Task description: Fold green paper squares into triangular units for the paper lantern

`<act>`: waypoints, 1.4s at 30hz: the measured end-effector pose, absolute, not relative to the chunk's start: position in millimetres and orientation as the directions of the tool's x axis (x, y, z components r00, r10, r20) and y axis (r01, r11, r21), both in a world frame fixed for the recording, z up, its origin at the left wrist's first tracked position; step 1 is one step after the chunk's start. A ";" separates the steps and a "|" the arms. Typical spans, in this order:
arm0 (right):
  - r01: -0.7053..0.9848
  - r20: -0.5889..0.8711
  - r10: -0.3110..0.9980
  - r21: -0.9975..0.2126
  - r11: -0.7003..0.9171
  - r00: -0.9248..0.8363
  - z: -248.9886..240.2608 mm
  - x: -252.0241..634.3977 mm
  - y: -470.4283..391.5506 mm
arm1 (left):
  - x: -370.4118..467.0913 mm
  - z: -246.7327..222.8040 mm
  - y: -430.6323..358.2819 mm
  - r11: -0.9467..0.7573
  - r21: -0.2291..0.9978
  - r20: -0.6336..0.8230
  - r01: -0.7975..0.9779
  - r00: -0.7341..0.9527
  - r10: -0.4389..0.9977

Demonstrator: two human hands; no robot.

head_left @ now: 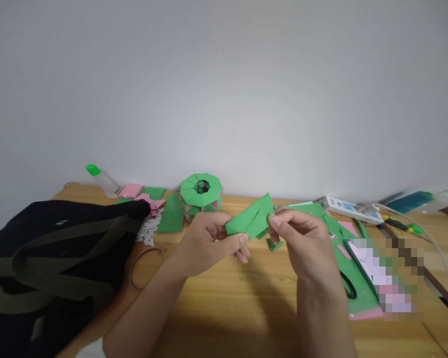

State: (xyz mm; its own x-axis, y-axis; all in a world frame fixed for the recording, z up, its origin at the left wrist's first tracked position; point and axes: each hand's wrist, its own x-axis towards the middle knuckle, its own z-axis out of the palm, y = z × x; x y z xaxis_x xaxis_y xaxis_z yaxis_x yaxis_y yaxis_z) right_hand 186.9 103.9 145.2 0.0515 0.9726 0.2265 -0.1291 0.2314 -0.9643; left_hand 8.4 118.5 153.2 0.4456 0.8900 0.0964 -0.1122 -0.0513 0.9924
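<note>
A folded green paper (252,218) is held up above the wooden table, tilted, with its right end higher. My left hand (212,243) grips its lower left part, the thumb on the front face and the fingers behind. My right hand (302,236) pinches its right edge between thumb and fingers. Behind my left hand stands a ring-shaped folded-paper model (201,194), green on top with pink and green sides. Small green folded pieces (274,244) lie on the table between my hands, partly hidden.
A black bag (59,258) covers the left side, near a thin loop (130,271) and green sheets (170,215). On the right are more green paper (362,293), a white power strip (353,209), a cable and a yellow-green tool (399,223). A wall stands behind.
</note>
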 end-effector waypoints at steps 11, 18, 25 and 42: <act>0.066 0.296 0.946 -0.955 0.290 0.131 148.2 181.2 101.0 | 20.1 144.5 117.6 0.096 0.979 -0.005 -0.181 0.447 0.894; 0.144 0.274 0.961 -0.950 0.277 -0.041 146.5 180.1 103.3 | 20.2 141.8 115.7 0.029 0.986 0.040 -0.164 0.405 0.913; 0.130 0.288 0.956 -0.951 0.280 0.048 143.7 177.9 96.6 | 26.7 139.5 111.2 0.004 0.987 0.055 -0.162 0.356 0.933; 0.196 0.351 0.921 -0.928 0.318 0.171 144.5 176.4 96.7 | 23.8 140.8 111.9 0.077 0.996 -0.052 -0.052 0.387 0.921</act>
State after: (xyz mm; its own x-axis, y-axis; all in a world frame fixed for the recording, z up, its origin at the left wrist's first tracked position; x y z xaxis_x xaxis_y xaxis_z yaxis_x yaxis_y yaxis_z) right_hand 176.4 96.7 144.5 0.1707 0.9206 0.3512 0.1962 0.3175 -0.9277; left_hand 23.8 111.9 140.8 0.3865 0.9208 -0.0516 -0.0515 0.0774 0.9957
